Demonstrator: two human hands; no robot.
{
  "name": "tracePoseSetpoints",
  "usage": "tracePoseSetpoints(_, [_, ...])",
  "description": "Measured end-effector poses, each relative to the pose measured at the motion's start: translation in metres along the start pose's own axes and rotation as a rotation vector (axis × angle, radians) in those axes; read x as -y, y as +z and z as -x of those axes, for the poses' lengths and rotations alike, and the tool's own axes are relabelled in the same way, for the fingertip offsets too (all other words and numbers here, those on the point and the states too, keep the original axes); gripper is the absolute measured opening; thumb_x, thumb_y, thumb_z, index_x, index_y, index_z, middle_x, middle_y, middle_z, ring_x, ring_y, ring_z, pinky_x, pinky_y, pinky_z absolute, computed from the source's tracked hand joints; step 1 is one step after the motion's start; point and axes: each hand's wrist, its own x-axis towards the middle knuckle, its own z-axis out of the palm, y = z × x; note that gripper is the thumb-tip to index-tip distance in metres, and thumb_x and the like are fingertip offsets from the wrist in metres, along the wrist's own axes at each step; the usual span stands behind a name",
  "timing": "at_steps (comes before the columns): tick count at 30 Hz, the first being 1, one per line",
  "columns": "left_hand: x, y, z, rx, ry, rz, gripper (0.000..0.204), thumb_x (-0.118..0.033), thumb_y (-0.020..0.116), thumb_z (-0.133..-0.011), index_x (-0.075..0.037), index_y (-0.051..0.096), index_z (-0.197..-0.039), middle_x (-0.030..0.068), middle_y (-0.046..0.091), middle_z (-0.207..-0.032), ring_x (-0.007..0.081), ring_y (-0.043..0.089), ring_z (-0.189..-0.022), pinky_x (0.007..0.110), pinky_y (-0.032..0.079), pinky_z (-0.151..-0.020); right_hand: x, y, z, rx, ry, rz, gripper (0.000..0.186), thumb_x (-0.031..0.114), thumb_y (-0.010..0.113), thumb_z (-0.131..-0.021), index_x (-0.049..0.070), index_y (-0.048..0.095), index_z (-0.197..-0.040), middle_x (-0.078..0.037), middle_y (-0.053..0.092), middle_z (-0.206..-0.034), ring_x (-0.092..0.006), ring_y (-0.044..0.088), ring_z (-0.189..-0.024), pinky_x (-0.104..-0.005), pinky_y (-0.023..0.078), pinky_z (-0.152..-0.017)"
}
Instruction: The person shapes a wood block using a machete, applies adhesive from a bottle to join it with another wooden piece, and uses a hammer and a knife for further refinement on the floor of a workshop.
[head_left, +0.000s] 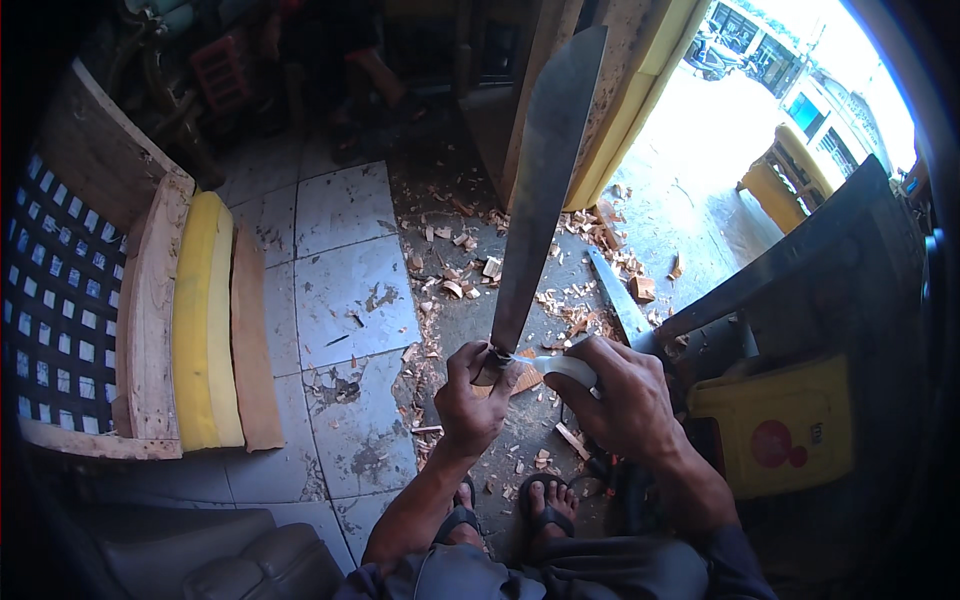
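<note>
My left hand (470, 395) grips the handle end of a long machete (545, 180), whose grey blade points up and away from me. A roll of pale tape (570, 370) sits in my right hand (620, 395), just right of the handle. A strip of the tape runs from the roll across to the base of the blade, between the two hands. My feet in sandals (545, 505) show below the hands.
Wood chips (470, 270) litter the tiled floor (350, 290). A wooden frame with a yellow foam cushion (205, 320) lies on the left. A yellow plastic container (785, 425) stands at the right, a second flat blade (620, 295) lies on the floor, and a doorway opens at the upper right.
</note>
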Motion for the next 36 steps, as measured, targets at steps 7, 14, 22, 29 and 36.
tracePoseSetpoints(7, [0.000, 0.000, 0.000, 0.003, -0.006, -0.010, 0.051, -0.005, 0.080, -0.088, 0.003, 0.050, -0.128, 0.0171, 0.073, -0.110, 0.0144, 0.069, -0.100, 0.027, 0.059, -0.082, 0.000, 0.000, 0.000, 0.003, 0.019, -0.012, 0.023, 0.017, 0.074, -0.090, 0.002, 0.057, -0.093, -0.016, 0.064, -0.081, -0.0384, 0.067, -0.075, -0.0455, 0.051, -0.062])
tracePoseSetpoints(14, [0.001, -0.001, 0.000, -0.007, 0.008, -0.015, 0.051, -0.006, 0.081, -0.088, 0.002, 0.051, -0.128, 0.0166, 0.073, -0.109, 0.0144, 0.070, -0.099, 0.027, 0.059, -0.081, 0.001, -0.001, 0.000, 0.022, 0.018, -0.012, 0.022, 0.017, 0.074, -0.090, 0.002, 0.058, -0.094, -0.017, 0.064, -0.082, -0.0388, 0.067, -0.077, -0.0451, 0.051, -0.063])
tracePoseSetpoints(22, [0.003, -0.005, 0.002, 0.024, -0.016, 0.067, 0.051, -0.003, 0.079, -0.088, 0.001, 0.049, -0.129, 0.0166, 0.071, -0.116, 0.0138, 0.068, -0.103, 0.027, 0.057, -0.087, -0.001, -0.008, 0.006, -0.057, 0.060, -0.099, 0.024, 0.016, 0.078, -0.087, 0.000, 0.064, -0.097, -0.016, 0.068, -0.081, -0.0300, 0.071, -0.073, -0.0385, 0.054, -0.064])
tracePoseSetpoints(29, [0.006, -0.014, -0.004, 0.176, -0.057, 0.344, 0.055, 0.002, 0.074, -0.090, -0.004, 0.039, -0.133, 0.0188, 0.066, -0.125, 0.0162, 0.065, -0.109, 0.031, 0.054, -0.097, -0.027, -0.014, 0.027, -0.197, 0.239, -0.370, 0.027, 0.019, 0.080, -0.088, -0.002, 0.067, -0.098, -0.010, 0.067, -0.079, -0.0119, 0.065, -0.072, -0.0300, 0.053, -0.065])
tracePoseSetpoints(36, [-0.006, -0.011, -0.009, 0.239, -0.088, 0.441, 0.055, -0.001, 0.072, -0.093, 0.000, 0.036, -0.135, 0.0192, 0.064, -0.128, 0.0188, 0.066, -0.110, 0.034, 0.053, -0.099, -0.027, -0.009, 0.027, -0.150, 0.227, -0.344, 0.032, 0.024, 0.079, -0.088, -0.003, 0.066, -0.098, -0.016, 0.069, -0.078, -0.0198, 0.072, -0.070, -0.0326, 0.055, -0.061])
